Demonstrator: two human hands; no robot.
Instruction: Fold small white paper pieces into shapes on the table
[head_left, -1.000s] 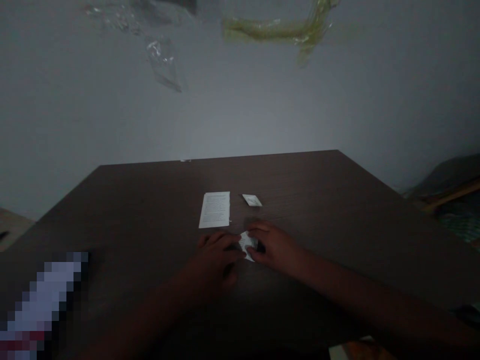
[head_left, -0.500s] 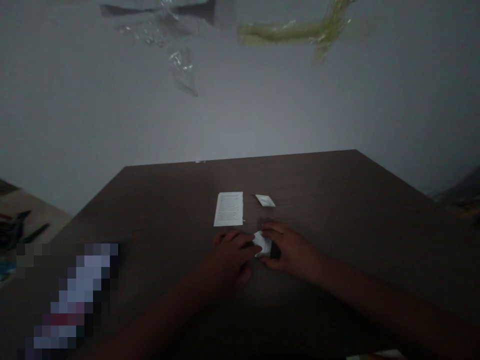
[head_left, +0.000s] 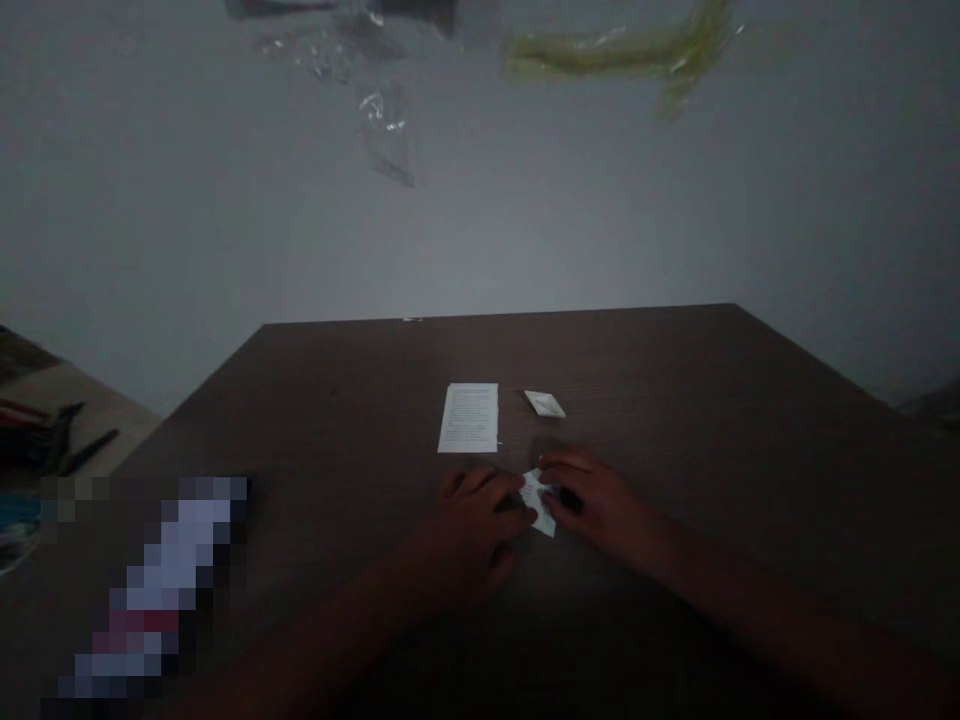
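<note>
A small piece of printed paper (head_left: 539, 503), with creases across it, lies on the dark wooden table (head_left: 360, 400) between my two hands. My left hand (head_left: 476, 520) holds its left side, the fingertips bent and pressed onto it. From the other side my right hand (head_left: 596, 495) grips the paper between curled fingers and thumb. Part of the paper is hidden under the fingers. Just beyond my hands lies a flat printed sheet (head_left: 471, 418), and to its right a small folded paper piece (head_left: 545, 404) with one corner raised.
At the table's left front lies a long pixelated object (head_left: 169, 575) that I cannot make out. Behind the table stands a pale wall (head_left: 480, 230) bearing yellowish tape (head_left: 600, 55) and clear plastic (head_left: 386, 130). Dark items (head_left: 45, 440) sit beyond the left edge.
The paper between my hands has turned or opened a little, and now a pointed lower corner and printed lines show. My hands stay close around it. The whole view has shifted slightly.
</note>
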